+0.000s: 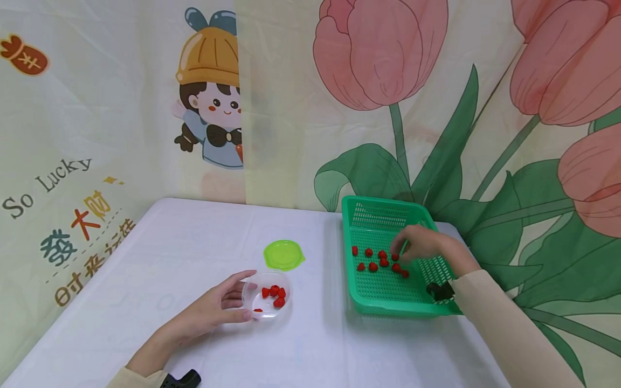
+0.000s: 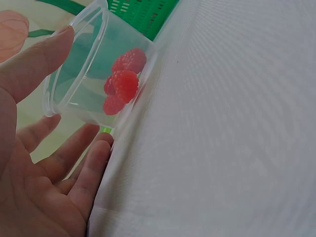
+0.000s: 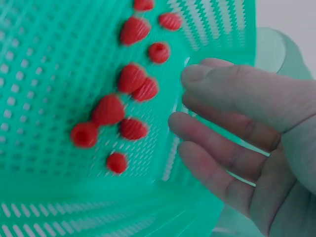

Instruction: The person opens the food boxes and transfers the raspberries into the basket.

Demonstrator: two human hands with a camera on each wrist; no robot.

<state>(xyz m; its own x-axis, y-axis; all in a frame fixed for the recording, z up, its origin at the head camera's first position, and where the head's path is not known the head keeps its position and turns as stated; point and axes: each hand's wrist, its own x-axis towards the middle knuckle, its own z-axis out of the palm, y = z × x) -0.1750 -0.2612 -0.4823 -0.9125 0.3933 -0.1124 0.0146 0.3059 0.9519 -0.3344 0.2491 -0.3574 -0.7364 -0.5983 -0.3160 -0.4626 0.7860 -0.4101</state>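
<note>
A clear plastic tub stands on the white table with several red raspberries in it. My left hand holds it from the left side. In the left wrist view the thumb lies at the tub's rim and a fingertip touches the opposite side. Over the green basket hovers my right hand, its fingers loosely bent. The right wrist view shows nothing between thumb and fingers. Several raspberries lie scattered on the basket floor just beside the fingertips.
A bright green lid lies flat on the table behind the tub. The basket's raised walls surround the right hand's work area. A printed cloth backdrop hangs along the table's back edge.
</note>
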